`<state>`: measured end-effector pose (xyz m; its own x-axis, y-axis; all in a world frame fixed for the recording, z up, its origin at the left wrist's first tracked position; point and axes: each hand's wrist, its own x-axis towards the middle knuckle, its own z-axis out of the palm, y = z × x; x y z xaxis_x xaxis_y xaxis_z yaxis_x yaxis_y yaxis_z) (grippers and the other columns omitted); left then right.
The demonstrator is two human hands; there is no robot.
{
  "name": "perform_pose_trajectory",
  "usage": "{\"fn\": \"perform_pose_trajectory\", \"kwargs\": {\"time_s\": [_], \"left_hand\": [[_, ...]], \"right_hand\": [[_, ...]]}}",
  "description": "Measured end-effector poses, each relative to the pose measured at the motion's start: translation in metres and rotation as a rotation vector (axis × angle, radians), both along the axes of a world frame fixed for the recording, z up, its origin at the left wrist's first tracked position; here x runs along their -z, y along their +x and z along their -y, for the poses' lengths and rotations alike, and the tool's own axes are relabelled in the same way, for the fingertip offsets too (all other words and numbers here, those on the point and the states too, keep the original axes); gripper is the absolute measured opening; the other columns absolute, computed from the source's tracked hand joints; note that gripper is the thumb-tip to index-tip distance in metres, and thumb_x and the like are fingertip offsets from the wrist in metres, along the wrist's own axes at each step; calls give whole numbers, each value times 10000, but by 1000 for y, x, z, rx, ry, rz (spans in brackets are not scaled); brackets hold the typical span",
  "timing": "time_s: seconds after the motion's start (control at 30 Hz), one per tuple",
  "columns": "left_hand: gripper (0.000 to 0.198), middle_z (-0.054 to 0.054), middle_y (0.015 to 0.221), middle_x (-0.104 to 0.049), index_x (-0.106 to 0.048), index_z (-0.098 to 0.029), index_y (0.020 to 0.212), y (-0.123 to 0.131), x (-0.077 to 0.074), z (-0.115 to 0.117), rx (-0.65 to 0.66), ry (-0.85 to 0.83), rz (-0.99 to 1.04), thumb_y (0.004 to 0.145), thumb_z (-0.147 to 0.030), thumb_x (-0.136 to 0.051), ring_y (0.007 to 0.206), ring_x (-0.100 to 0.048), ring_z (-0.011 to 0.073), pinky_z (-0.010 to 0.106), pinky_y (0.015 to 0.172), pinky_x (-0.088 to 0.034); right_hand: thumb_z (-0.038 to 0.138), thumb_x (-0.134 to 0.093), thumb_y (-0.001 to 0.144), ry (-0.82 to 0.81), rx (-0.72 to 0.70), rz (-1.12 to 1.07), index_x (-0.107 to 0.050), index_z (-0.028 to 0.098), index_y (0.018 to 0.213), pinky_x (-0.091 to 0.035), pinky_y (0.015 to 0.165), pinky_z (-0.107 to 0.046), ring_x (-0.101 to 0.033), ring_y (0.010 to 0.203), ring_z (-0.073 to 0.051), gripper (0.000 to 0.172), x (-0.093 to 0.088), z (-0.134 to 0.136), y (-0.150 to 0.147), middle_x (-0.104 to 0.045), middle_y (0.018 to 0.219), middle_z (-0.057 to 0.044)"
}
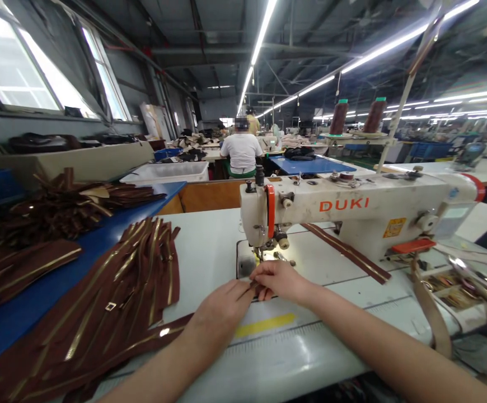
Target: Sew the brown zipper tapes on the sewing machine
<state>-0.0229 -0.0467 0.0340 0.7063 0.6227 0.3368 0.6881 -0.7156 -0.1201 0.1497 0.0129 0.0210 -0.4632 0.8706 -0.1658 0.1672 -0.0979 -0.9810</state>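
A brown zipper with gold-coloured teeth runs from the pile at left to beneath my left hand. The fingers of that hand are closed on the zipper's end, just in front of the sewing machine's needle area. My right hand pinches the same end, its fingertips meeting those of the left; the fingers hide most of the piece there. Just beyond both hands stands the white sewing machine, its lit presser foot close to my fingertips. Another brown zipper strip lies under the machine's arm.
A heap of brown zippers spreads over the left of the machine table, with more zippers on a blue surface. At right sit a tray of small parts and beige straps. Ahead, a person in white sits facing away.
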Motion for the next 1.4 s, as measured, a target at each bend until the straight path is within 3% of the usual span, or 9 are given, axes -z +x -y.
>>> {"fn": "perform_pose_trajectory", "kwargs": {"time_s": [0.1, 0.23, 0.33, 0.47, 0.9, 1.1, 1.4], "left_hand": [[263, 61, 942, -653, -616, -157, 957, 3, 5, -8, -3, -56, 91, 857, -12, -420, 874, -605, 196, 340, 816, -534], [248, 52, 899, -654, -635, -171, 918, 1, 11, -10, -7, -84, 212, 892, -56, -416, 854, -600, 192, 334, 788, -538], [240, 54, 895, -661, -646, -168, 931, 0, 12, -10, -1, -87, 320, 899, -81, -425, 848, -608, 186, 322, 786, -536], [226, 44, 866, -670, -668, -182, 903, 1, 9, -9, -27, -143, 461, 895, -125, -449, 831, -621, 174, 291, 760, -540], [250, 49, 906, -700, -696, -204, 888, -5, 5, -5, -90, -336, 558, 862, -175, -449, 869, -636, 184, 315, 793, -540], [245, 28, 892, -706, -687, -220, 891, -7, 4, -6, -155, -379, 577, 831, -177, -454, 854, -641, 183, 314, 796, -536], [358, 42, 927, -685, -676, -216, 973, -7, 8, -5, -46, -220, 449, 820, -72, -387, 874, -627, 172, 293, 797, -543]], "right_hand": [[120, -542, 812, 161, 33, 53, -658, 185, 793, -451, 546, -200, -559, 542, -91, 134, -2, 4, 13, -580, 585, 37], [7, -546, 724, 629, 18, 191, -690, 202, 810, -440, 661, -224, -549, 710, -114, 257, -5, 13, 30, -583, 765, 11], [10, -587, 716, 754, -42, 248, -695, 210, 843, -436, 673, -228, -541, 725, -120, 261, -5, 15, 33, -578, 786, 7], [87, -647, 772, 864, -33, 265, -686, 180, 777, -431, 707, -243, -554, 758, -140, 101, 0, 11, 27, -589, 758, -13], [135, -588, 849, 827, -46, 306, -681, 177, 755, -427, 720, -249, -555, 775, -145, 138, -2, 11, 28, -589, 727, -13], [51, -603, 757, 755, 53, 389, -637, 176, 662, -402, 674, -235, -546, 741, -139, 161, -4, 14, 20, -549, 675, 10], [70, -595, 721, 762, 139, 499, -610, 172, 653, -396, 672, -245, -540, 749, -153, 124, -1, 17, 13, -555, 696, -6]]}}
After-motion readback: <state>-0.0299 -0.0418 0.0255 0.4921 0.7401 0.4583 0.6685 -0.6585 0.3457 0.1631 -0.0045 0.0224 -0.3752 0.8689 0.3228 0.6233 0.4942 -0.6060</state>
